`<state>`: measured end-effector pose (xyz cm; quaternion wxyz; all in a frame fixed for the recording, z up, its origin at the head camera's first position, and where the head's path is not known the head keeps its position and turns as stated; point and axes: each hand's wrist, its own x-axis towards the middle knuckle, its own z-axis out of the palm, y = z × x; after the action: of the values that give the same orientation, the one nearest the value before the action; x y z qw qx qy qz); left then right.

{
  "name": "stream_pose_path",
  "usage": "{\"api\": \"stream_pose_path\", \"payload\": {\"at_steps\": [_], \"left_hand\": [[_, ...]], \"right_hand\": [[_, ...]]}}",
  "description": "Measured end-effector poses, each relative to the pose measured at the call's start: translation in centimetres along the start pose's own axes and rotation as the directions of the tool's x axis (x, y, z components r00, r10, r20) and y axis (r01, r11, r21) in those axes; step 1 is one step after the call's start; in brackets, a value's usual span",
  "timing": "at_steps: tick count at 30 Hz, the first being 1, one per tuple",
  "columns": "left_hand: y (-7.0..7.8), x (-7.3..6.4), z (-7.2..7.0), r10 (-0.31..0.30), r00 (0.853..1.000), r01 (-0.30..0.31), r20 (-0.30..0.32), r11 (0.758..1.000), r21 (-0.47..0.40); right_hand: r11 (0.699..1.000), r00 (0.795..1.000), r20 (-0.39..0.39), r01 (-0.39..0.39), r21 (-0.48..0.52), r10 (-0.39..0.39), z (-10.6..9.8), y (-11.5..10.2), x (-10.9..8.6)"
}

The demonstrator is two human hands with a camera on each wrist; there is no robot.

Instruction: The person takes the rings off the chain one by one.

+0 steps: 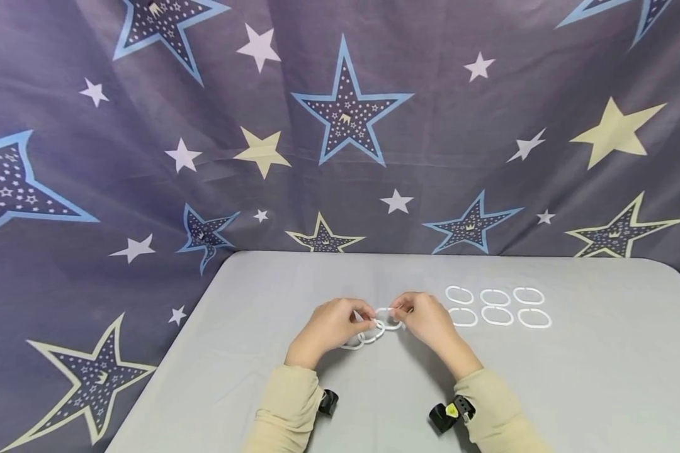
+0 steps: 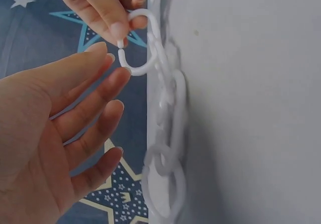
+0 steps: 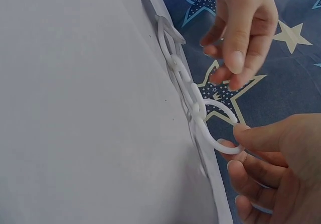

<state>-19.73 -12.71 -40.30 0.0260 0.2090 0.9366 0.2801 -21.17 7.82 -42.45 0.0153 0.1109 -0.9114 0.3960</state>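
Between thumb and fingertips, my right hand (image 1: 427,319) pinches a white plastic C-shaped chain link (image 3: 213,142) by its end, next to the gap in its ring. This link hooks through another, and a short chain of white links (image 2: 179,113) trails from it toward the left along the table. My left hand (image 2: 65,113) has its fingers loosely extended, with the fingertips right by the pinched link's gap and nothing gripped. In the head view, the left hand (image 1: 337,322) covers part of the chain (image 1: 372,338).
To the right of the right hand, several loose white links (image 1: 497,316) lie in two rows on the grey table (image 1: 600,377). A star-patterned curtain (image 1: 430,151) hangs behind the table's far edge. Each wrist wears a black camera (image 1: 443,418).
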Motion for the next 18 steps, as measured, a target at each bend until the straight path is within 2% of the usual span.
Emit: {"api": "stream_pose_path", "payload": {"at_steps": [4, 10, 18], "left_hand": [[-0.7, -0.4, 0.3, -0.002, 1.0, 0.002, 0.006, 1.0, -0.019], [-1.6, -1.0, 0.7, -0.028, 0.998, 0.03, 0.047, 0.999, -0.036], [-1.7, -1.0, 1.0, -0.008, 0.999, 0.008, 0.046, 1.0, -0.01]], "right_hand": [[1.0, 1.0, -0.005, -0.002, 0.004, 0.002, 0.0, 0.0, -0.1], [1.0, 1.0, -0.012, 0.006, 0.006, -0.006, 0.0, 0.0, -0.1], [1.0, 1.0, -0.021, 0.016, 0.005, -0.016, -0.1, -0.2, -0.1]]}}
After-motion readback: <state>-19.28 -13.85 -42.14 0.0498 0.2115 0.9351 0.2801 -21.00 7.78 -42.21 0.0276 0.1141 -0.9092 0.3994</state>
